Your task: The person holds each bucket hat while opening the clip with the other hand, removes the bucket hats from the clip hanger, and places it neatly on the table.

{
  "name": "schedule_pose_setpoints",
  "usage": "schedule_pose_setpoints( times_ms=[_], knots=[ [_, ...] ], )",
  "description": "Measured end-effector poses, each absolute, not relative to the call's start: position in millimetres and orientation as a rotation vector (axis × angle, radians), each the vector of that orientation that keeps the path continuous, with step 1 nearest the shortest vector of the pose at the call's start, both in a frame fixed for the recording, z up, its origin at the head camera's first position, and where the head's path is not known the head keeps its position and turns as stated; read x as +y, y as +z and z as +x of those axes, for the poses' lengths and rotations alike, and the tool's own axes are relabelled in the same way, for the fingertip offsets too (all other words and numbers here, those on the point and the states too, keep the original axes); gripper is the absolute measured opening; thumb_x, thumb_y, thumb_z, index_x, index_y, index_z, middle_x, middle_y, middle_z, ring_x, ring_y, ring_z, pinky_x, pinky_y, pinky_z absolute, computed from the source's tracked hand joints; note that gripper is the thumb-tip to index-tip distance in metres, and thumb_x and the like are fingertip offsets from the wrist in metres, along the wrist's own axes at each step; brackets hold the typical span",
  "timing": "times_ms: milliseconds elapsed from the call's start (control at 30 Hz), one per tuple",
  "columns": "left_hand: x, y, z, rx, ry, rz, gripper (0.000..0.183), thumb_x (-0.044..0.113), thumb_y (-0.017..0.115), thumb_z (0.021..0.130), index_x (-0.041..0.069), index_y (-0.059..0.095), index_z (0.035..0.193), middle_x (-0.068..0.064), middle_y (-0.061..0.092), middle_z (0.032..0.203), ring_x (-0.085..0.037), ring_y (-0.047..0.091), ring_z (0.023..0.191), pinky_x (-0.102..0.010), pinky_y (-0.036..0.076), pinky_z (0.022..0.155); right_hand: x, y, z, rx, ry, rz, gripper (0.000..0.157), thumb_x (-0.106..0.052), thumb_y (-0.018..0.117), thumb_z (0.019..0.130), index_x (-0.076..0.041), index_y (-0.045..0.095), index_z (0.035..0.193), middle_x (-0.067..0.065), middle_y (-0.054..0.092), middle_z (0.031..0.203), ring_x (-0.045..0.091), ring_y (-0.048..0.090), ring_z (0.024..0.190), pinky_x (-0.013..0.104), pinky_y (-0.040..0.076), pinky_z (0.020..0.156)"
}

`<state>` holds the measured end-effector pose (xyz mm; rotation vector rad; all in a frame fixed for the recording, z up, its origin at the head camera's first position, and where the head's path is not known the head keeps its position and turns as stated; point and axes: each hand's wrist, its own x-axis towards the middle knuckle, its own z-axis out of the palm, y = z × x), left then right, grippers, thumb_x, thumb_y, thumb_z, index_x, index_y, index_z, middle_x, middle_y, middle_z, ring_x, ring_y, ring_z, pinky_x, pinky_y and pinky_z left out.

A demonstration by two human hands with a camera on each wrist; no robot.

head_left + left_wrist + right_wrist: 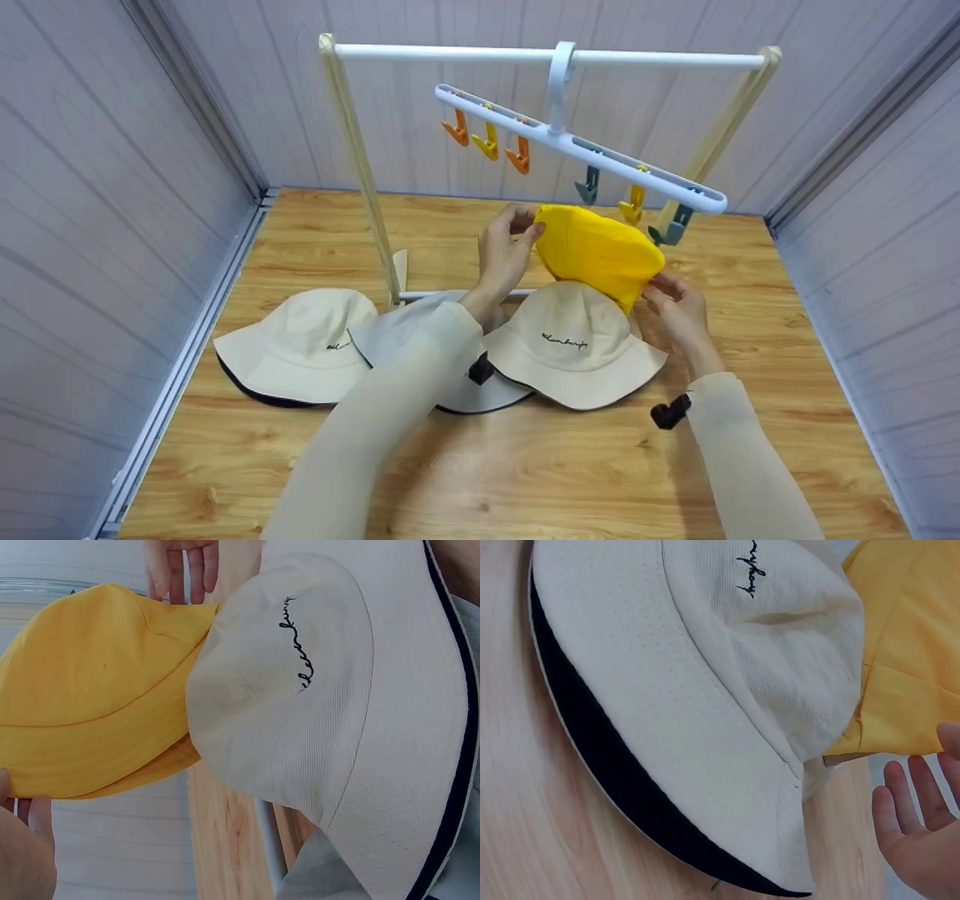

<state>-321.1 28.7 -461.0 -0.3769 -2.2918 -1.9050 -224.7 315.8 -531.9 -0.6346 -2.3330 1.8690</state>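
A yellow bucket hat [592, 247] is held up between both hands, below the right half of the white clip hanger [637, 176]. My left hand [506, 251] pinches its left edge, thumb in front. At the hat's lower right edge, my right hand [682, 311] pinches the fabric; in the right wrist view its other fingers [901, 799] extend below the edge. Just in front sits a cream bucket hat [574, 330] with dark script on its crown, overlapping the yellow one's lower part in the head view. Several coloured clips, including a yellow clip [634, 204], dangle near the hat.
The hanger hooks over a white rod [450, 53] on a wooden stand [360, 165]. Another cream bucket hat [315, 337] lies at left. Between the cream hats, a grey bucket hat [480, 394] is partly hidden by my left sleeve. Panelled walls [90, 225] enclose the wooden floor [525, 480].
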Motion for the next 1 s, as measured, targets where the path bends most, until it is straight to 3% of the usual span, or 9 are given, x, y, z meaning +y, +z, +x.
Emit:
schedule_pose_setpoints(
  times_ms=[133, 400, 667, 1000],
  knots=[
    [29, -461, -321, -2.295, -1.915, -0.370, 0.013, 0.014, 0.075, 0.100, 0.010, 0.073, 0.111, -0.001, 0.074, 0.107, -0.012, 0.069, 0.100, -0.023, 0.060, 0.088, 315, -535, -226, -2.277, 1.963, -0.691, 0.048, -0.020, 0.062, 0.109, -0.002, 0.052, 0.152, 0.010, 0.060, 0.139, 0.022, 0.061, 0.129, 0.041, 0.048, 0.116],
    [27, -459, -320, -2.279, -1.960, -0.343, 0.014, 0.016, 0.074, 0.100, 0.011, 0.072, 0.113, 0.000, 0.072, 0.109, -0.012, 0.067, 0.104, -0.023, 0.059, 0.093, 314, -529, -228, -2.215, 1.991, -0.760, 0.039, -0.020, 0.060, 0.110, -0.003, 0.056, 0.145, 0.002, 0.061, 0.127, 0.017, 0.063, 0.120, 0.034, 0.051, 0.112],
    [23, -454, -320, -2.249, -1.996, -0.342, 0.016, 0.016, 0.074, 0.100, 0.011, 0.072, 0.115, -0.001, 0.071, 0.110, -0.013, 0.067, 0.105, -0.024, 0.060, 0.092, 318, -513, -229, -2.094, 2.003, -0.680, 0.019, -0.016, 0.065, 0.107, -0.010, 0.065, 0.124, -0.002, 0.062, 0.118, 0.014, 0.064, 0.110, 0.032, 0.052, 0.109],
    [26, -458, -307, -2.227, -2.039, -0.414, 0.016, 0.016, 0.075, 0.100, 0.010, 0.070, 0.115, -0.001, 0.070, 0.108, -0.014, 0.068, 0.101, -0.025, 0.060, 0.088, 338, -492, -216, -2.134, 1.874, -0.585, 0.024, -0.019, 0.068, 0.105, -0.006, 0.068, 0.126, -0.001, 0.064, 0.117, 0.013, 0.063, 0.110, 0.024, 0.057, 0.099]
  ],
)
